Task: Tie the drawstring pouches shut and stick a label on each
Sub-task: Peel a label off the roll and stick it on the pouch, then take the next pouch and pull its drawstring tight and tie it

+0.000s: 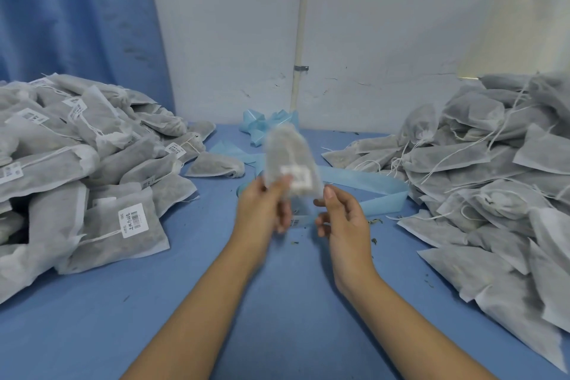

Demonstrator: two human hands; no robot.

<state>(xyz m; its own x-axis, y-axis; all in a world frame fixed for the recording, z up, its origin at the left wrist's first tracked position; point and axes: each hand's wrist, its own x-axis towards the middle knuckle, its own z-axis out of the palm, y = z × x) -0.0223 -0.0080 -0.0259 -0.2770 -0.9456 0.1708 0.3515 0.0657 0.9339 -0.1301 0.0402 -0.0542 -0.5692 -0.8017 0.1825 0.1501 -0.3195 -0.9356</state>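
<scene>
Progress: the heap on your left (77, 163) consists of pouches that appear tied, many showing a white barcode label. The heap on your right (478, 163) shows no labels, and its white strings trail loose, so I judge that share is still outstanding. Both heaps are large, so the job looks about midway.

Item in hand: one pouch (287, 157) is held upright above the middle of the tabletop (185, 302), between the two heaps. It is blurred, but a white label (296, 176) shows on its lower face. I cannot tell whether its string is knotted.

Hands: your left hand (265, 210) pinches the pouch's lower end between thumb and curled fingers. Your right hand (342, 219) sits just beside the pouch, fingers loosely curled and thumb raised, holding nothing that shows.

Materials: the pouches are thin, grey-white non-woven fabric, flat and roughly rectangular, and soft. Dark loose filling shows through them. The strings are fine white cord. A pale blue glossy strip (370, 188), probably label backing, curls behind your hands. Dark crumbs are scattered on the blue surface.
</scene>
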